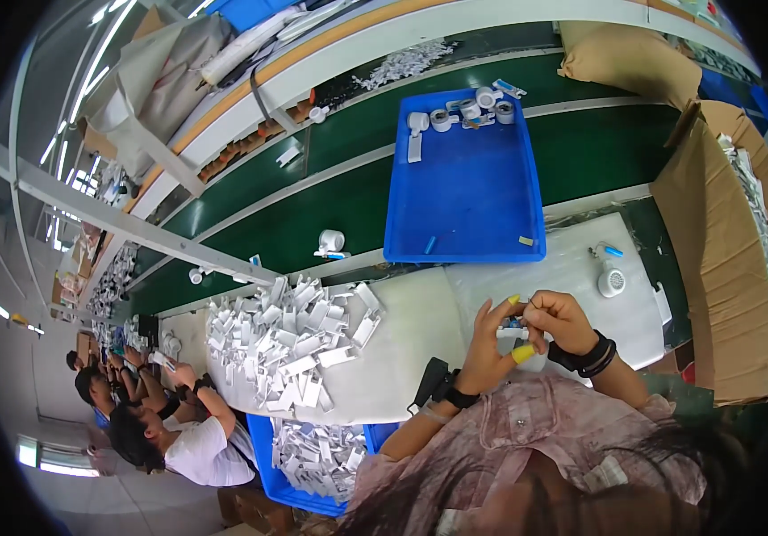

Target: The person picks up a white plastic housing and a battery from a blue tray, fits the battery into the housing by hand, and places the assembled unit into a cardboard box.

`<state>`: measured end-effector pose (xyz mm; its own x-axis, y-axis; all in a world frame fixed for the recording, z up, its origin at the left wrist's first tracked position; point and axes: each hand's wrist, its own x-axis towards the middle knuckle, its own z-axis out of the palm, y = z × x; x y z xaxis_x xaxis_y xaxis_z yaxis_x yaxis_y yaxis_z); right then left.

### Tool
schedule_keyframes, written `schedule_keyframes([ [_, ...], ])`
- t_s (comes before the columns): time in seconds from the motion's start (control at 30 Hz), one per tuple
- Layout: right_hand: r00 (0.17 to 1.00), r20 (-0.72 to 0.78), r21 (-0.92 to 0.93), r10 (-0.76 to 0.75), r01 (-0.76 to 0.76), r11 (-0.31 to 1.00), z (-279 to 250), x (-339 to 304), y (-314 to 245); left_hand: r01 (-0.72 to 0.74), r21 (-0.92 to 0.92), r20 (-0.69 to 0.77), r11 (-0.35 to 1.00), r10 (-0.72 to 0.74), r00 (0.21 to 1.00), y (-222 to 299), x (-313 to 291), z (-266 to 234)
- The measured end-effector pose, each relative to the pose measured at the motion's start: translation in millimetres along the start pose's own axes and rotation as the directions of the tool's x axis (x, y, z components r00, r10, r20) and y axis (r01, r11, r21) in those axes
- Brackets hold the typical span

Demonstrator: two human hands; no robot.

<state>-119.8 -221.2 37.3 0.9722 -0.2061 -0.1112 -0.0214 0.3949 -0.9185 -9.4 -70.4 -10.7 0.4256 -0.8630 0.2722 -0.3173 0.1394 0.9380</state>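
My left hand (pixel 489 350), with yellow covers on two fingertips, grips a small white plastic part with a bit of blue (pixel 513 333). Against the same part, the fingers of my right hand (pixel 561 322) are pinched together; they partly hide it, so its full shape cannot be made out. Right of my hands, a white round-headed piece (pixel 611 282) with a blue-and-white strip beside it lies on the pale work surface (pixel 540 241). Beyond my hands is a blue tray (pixel 466 205), with several white round-headed pieces (pixel 470 109) at its far end.
A heap of white plastic parts (pixel 290 335) covers the table's left side, above a blue bin (pixel 268 460) of similar parts. An open cardboard box (pixel 714 259) stands at right. Behind runs a green conveyor (pixel 348 201). Co-workers (pixel 201 447) sit at left.
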Motion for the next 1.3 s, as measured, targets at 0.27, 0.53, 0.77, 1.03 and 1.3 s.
schedule_keyframes([
  [0.27,0.992,0.125,-0.382,0.023,0.027,0.924,13.0,-10.6,0.4,0.233,-0.314,-0.129,0.92,-0.285,0.95,23.1,-18.9,-5.8],
  [0.53,0.941,0.338,-0.686,0.008,0.24,0.687,6.2,-14.4,-6.1,0.179,-0.208,-0.007,0.962,-0.185,0.983,48.8,-12.3,-36.0],
  [0.77,0.892,0.209,-0.834,-0.401,0.377,0.403,15.6,-17.1,18.4,0.363,-0.353,0.093,0.862,-0.354,0.931,48.8,-15.2,-35.8],
  [1.03,0.835,0.12,-0.846,-0.537,0.369,0.384,14.0,-20.4,25.3,0.363,-0.433,0.045,0.825,-0.383,0.923,31.9,-22.5,-25.1],
  [1.3,0.867,0.217,-0.862,-0.449,0.386,0.329,15.2,-25.1,31.0,0.356,-0.491,-0.082,0.795,-0.449,0.89,27.3,-24.1,-22.6],
])
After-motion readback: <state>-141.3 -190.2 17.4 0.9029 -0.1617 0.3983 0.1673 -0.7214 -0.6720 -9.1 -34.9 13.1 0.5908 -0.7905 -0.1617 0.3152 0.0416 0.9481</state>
